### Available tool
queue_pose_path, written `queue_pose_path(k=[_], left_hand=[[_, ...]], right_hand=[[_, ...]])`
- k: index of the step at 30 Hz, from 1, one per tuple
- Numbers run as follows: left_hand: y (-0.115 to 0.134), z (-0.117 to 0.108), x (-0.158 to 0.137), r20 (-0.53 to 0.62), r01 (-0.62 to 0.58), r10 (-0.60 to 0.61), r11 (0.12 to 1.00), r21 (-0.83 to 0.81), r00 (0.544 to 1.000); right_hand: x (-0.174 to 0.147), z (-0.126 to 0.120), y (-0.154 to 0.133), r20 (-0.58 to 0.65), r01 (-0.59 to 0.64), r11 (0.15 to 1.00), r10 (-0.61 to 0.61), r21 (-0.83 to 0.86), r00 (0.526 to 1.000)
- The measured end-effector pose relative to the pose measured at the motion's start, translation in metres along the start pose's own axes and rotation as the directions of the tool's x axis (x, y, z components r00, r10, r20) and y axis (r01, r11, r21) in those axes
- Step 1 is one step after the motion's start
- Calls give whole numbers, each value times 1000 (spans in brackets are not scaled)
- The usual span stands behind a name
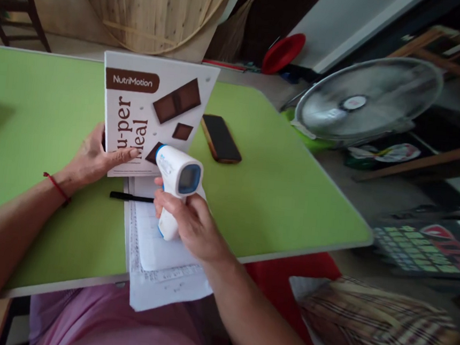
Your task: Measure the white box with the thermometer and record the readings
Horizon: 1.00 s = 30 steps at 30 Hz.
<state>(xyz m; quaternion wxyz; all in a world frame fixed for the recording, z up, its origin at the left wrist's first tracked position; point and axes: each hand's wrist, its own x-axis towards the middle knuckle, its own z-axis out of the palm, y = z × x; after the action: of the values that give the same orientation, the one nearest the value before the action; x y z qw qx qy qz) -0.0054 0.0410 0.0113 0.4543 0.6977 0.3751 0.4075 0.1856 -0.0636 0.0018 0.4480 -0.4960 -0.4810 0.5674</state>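
Note:
My left hand (94, 155) grips the lower left side of a white NutriMotion box (134, 116) with chocolate pieces printed on it, its thumb across the front. The box stands upright, tilted a little. My right hand (189, 217) is wrapped round the handle of a white and blue infrared thermometer (180, 168). Its nose points at the lower part of the box, and the small screen faces me. Beneath the thermometer lie sheets of written paper (167, 290) on the green table (276, 198). A black pen (127, 197) rests across the sheets, its right end hidden behind my right hand.
Behind the thermometer a dark phone (221, 138) in a brown case lies on the table. A large fan (369, 101) stands beyond the right edge. Plaid cloth (385, 326) is at the lower right. Farther back are a red basin (283, 53) and a wooden chair (17, 6).

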Motion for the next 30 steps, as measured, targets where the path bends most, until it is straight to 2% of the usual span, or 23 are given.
queue_pose_path(k=[3,12,25,30], left_hand=[[0,0,0,-1,-5,5,1000,-13,1000],[-2,-1,1,-3,-8,8,1000,-17,1000],[-3,-1,1,1,-5,5,999,-51,1000],[-3,-2,1,16,-2,3,998,-55,1000]], right_hand=[[3,1,2,9,-6,998,7,-67,1000],[4,11,2,-39,-12,996,9,-87,999],[9,16,8,-22,63,998,-63,1,998],[8,17,6,-29,72,997,-73,-21,997]])
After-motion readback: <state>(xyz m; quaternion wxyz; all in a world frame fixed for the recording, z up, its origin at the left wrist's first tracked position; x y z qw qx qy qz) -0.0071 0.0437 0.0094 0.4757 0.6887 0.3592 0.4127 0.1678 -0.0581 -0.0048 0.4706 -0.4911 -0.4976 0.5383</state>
